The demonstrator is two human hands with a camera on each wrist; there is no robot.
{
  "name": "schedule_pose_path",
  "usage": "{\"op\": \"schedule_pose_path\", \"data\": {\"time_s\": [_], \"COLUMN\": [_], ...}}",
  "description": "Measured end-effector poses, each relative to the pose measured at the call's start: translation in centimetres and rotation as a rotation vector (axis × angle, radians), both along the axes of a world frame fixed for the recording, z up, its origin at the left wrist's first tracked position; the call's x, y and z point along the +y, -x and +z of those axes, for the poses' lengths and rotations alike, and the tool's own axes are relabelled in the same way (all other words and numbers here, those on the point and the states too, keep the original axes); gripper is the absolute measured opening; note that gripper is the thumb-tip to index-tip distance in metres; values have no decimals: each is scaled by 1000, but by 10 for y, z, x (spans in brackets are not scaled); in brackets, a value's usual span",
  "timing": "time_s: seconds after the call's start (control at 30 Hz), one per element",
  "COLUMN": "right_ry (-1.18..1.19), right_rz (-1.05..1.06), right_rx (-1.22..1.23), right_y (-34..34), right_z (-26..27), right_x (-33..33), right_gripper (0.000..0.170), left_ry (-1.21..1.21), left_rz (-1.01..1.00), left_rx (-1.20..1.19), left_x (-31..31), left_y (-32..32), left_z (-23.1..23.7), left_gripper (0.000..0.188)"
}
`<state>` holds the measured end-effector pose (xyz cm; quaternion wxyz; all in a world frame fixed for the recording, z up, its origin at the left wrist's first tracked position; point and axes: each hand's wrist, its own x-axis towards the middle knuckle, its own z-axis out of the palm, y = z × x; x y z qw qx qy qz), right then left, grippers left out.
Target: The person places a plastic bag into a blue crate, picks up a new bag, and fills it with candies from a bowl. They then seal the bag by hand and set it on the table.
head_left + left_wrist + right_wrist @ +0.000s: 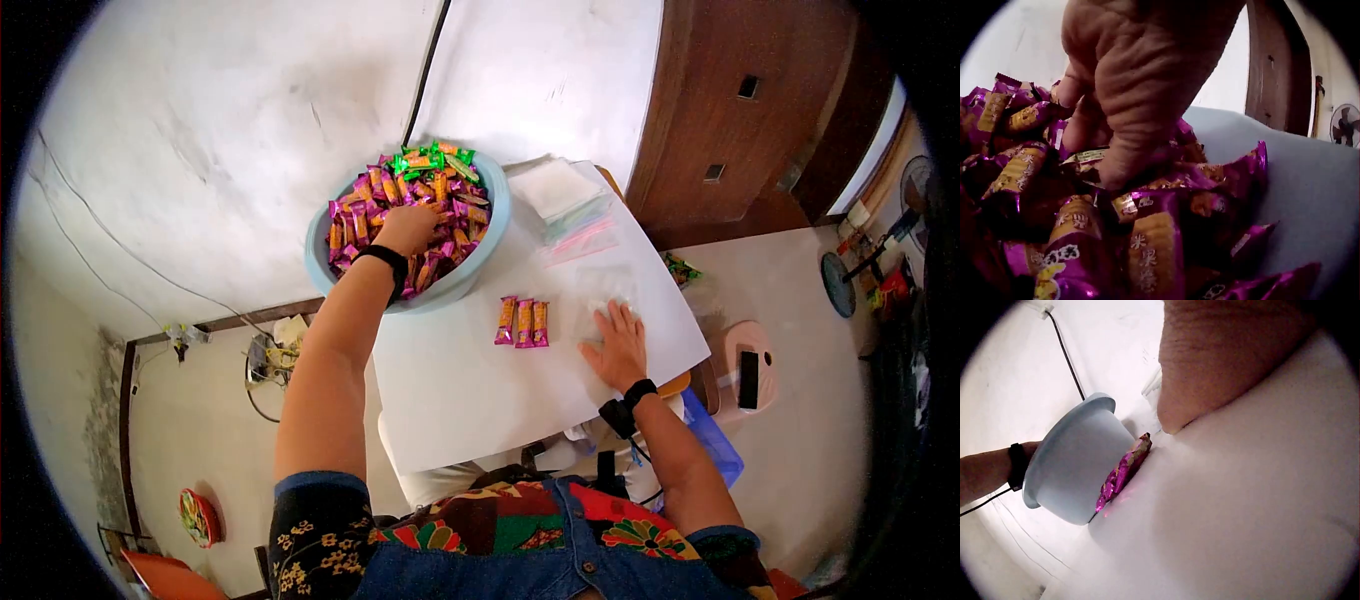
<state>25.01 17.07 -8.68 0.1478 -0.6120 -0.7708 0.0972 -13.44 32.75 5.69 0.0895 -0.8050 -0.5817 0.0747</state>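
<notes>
A pale blue basin [497,215] is heaped with purple-wrapped snack packets [1154,250], with several green ones [420,160] at its back. My left hand [408,230] reaches down into the heap. In the left wrist view, its thumb and curled fingers [1075,134] close around the end of a packet [1088,156], the fingertips partly hidden among the wrappers. On the white tabletop [450,400], my right hand [618,348] lies palm down with fingers spread, touching a clear plastic bag [600,285]. Three purple packets [524,322] lie side by side left of that hand.
Stacked clear bags [560,190] lie at the table's back right, beside the basin. The white wall stands behind the basin, and a brown wooden door [740,120] is at the right. A pink stool [752,380] and a blue crate [715,440] are on the floor at the right.
</notes>
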Motion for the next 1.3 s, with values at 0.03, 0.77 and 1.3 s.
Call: {"op": "schedule_pose_path", "data": {"time_s": [0.03,0.77,1.3], "right_ry": [1,70,69], "right_rz": [2,-38,-21], "right_rx": [1,-20,-51], "right_y": [0,3,3], "right_z": [0,5,5], "right_x": [0,-1,0], "right_gripper": [69,68,68], "left_ry": [-27,589,367], "left_rz": [14,-110,553], "left_rx": [-46,-1519,-1690], "left_x": [14,-99,-228], "left_y": [13,-3,-23], "left_z": [-16,52,-81], "left_gripper": [26,58,24]}}
